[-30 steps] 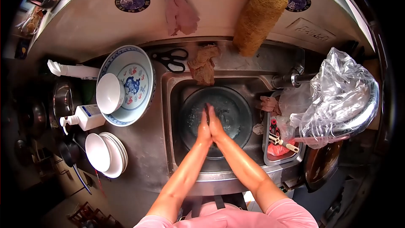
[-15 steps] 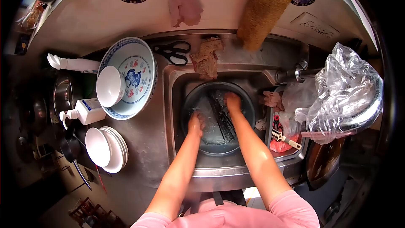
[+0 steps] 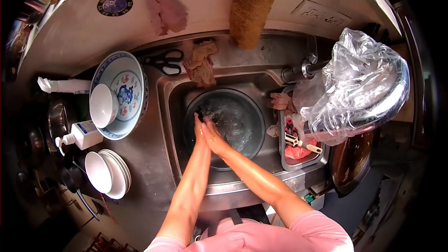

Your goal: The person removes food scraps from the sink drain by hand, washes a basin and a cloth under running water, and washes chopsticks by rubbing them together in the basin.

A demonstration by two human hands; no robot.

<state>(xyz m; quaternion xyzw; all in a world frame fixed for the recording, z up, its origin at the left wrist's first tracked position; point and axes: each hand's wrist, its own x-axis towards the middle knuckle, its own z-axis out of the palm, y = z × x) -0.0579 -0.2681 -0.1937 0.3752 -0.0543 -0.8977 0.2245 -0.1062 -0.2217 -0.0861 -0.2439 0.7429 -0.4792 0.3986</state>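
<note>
A dark round basin (image 3: 247,126) with water in it stands in the metal sink (image 3: 170,112). At the basin's left side, my left hand (image 3: 199,128) and my right hand (image 3: 212,135) are pressed together, palms facing, around a dark bundle (image 3: 200,113). Only a small dark end of the bundle shows past the fingertips; the rest is hidden between the palms. Both hands look wet. A brown cloth (image 3: 200,63) hangs over the sink's back edge, beyond the hands.
Left of the sink are a patterned bowl (image 3: 133,107) with a white bowl (image 3: 103,106), a pump bottle (image 3: 86,134), stacked dishes (image 3: 119,175) and scissors (image 3: 163,60). A loofah (image 3: 252,9) is at the back. Right are a tray (image 3: 298,164) and plastic bags (image 3: 354,79).
Half a second ago the hands were apart in the basin, with long dark strands between them. They have come together at the basin's left side. The whole view has shifted.
</note>
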